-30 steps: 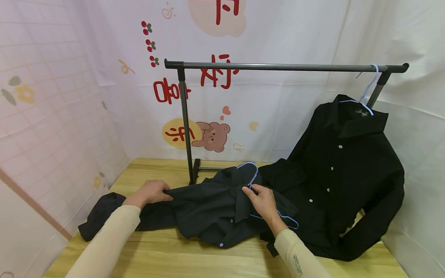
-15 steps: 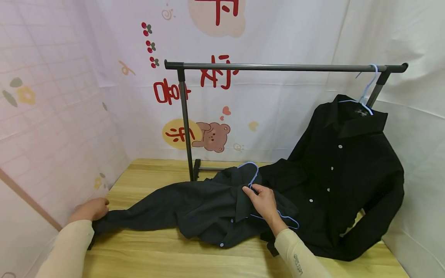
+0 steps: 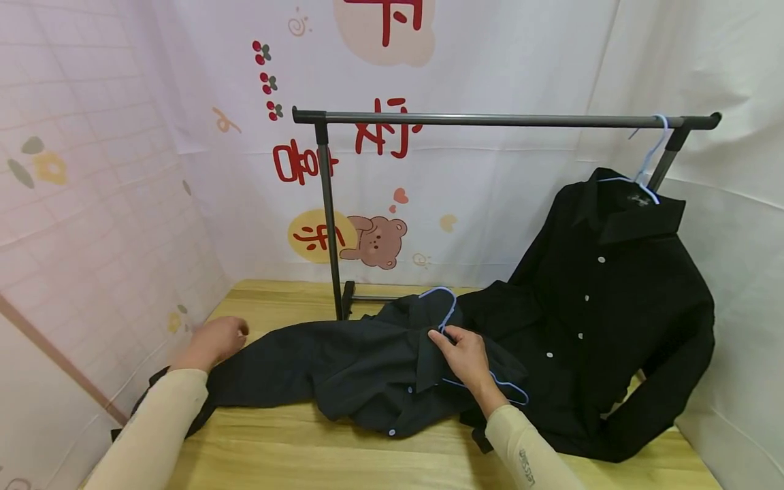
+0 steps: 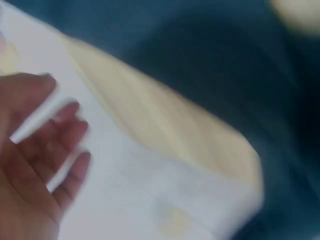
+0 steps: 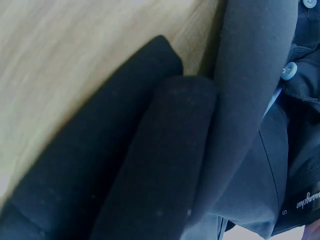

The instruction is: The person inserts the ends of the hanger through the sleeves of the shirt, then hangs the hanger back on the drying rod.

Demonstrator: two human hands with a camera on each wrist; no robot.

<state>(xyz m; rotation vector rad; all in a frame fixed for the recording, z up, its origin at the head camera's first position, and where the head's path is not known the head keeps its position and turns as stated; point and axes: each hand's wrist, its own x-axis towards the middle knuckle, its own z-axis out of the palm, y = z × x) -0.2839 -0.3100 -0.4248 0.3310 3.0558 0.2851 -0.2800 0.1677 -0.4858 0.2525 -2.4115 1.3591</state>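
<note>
A black button shirt [image 3: 361, 367] lies across the table, one sleeve [image 3: 263, 371] stretched out to the left. A blue clothes hanger [image 3: 452, 309] is inside it, hook sticking up at the collar. My right hand [image 3: 467, 354] pinches the hanger by the base of its hook, close against the collar. In the right wrist view, dark cloth [image 5: 160, 160] fills most of the frame. Above the outstretched sleeve is my left hand [image 3: 211, 342]. The left wrist view shows that left hand [image 4: 35, 155] with loosely bent fingers and nothing between them.
Behind stands a dark garment rack [image 3: 490, 120]. A second black shirt [image 3: 643, 286] hangs at its right end on a blue hanger [image 3: 650, 160], its lower part draping onto the wooden table [image 3: 275, 456]. White printed curtains [image 3: 520, 204] enclose the back and sides.
My left hand slid along the sleeve to its far left end, straightening it, then let go and moved back up and right. My right hand keeps its place at the collar.
</note>
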